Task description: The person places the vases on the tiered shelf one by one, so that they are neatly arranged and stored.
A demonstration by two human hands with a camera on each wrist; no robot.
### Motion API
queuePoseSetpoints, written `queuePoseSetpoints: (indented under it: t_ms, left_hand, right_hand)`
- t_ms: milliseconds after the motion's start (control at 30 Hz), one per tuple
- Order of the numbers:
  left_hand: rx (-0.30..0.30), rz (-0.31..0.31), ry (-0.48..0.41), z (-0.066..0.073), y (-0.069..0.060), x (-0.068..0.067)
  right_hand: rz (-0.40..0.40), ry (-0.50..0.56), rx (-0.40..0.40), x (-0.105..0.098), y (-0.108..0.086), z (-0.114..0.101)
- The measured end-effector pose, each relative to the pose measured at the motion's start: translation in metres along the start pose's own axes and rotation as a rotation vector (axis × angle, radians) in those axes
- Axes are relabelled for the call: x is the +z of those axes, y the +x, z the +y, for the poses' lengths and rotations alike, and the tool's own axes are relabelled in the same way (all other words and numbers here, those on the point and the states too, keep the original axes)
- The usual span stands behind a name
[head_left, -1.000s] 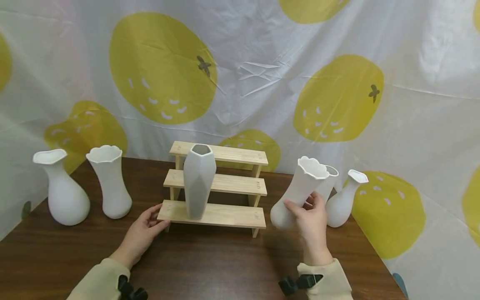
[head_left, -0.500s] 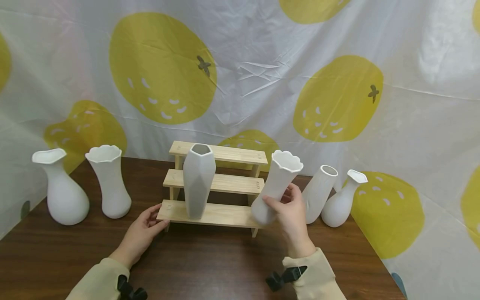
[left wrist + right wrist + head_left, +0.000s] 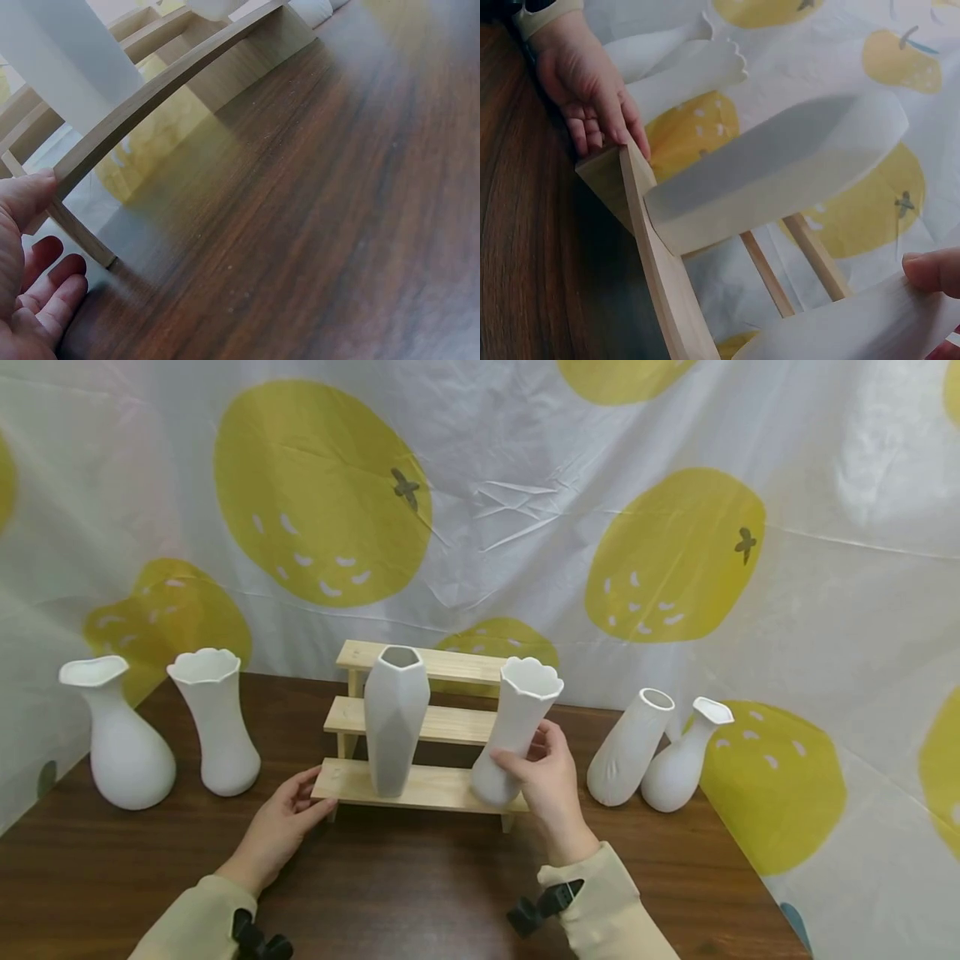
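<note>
In the head view, my right hand (image 3: 553, 789) grips a white scalloped-rim vase (image 3: 519, 718) by its lower body. Its base is over the right end of the bottom step of a three-step wooden stand (image 3: 442, 787); whether it touches is unclear. The held vase (image 3: 862, 322) leans slightly in the right wrist view, with my thumb on its side. My left hand (image 3: 279, 828) holds the stand's left front corner. In the left wrist view its thumb (image 3: 30, 191) lies against the step's edge, fingers below. A white faceted vase (image 3: 396, 718) stands on that step, left of centre.
On the dark wooden table (image 3: 420, 893), a flared-neck vase (image 3: 131, 752) and another scalloped vase (image 3: 225, 727) stand at left. A cylindrical vase (image 3: 628, 752) and a narrow-necked vase (image 3: 682, 764) stand close together at right. Behind hangs a fruit-print cloth (image 3: 510, 527).
My right hand has carried the scalloped vase leftward, from in front of the cylindrical vase to the bottom step's right end. The left hand stays at the stand's corner.
</note>
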State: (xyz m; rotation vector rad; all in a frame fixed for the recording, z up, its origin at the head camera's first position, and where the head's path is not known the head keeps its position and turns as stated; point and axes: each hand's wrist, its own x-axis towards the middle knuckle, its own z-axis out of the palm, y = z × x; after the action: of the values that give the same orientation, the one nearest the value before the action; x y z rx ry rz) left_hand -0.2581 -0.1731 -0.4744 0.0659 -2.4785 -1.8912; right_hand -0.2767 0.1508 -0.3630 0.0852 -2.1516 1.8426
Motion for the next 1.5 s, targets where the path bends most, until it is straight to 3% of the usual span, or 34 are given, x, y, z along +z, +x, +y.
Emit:
queuePoseSetpoints:
  t_ms: [800,1500]
  left_hand:
    - [0.023,-0.002,0.006,-0.004,0.002,0.0]
    - [0.015,0.005,0.016,-0.003,0.002,0.0]
  right_hand:
    - [-0.083,0.045,-0.018,0.039,0.001,0.002]
    - [-0.124,0.066,0.005,0.049,0.004,0.006]
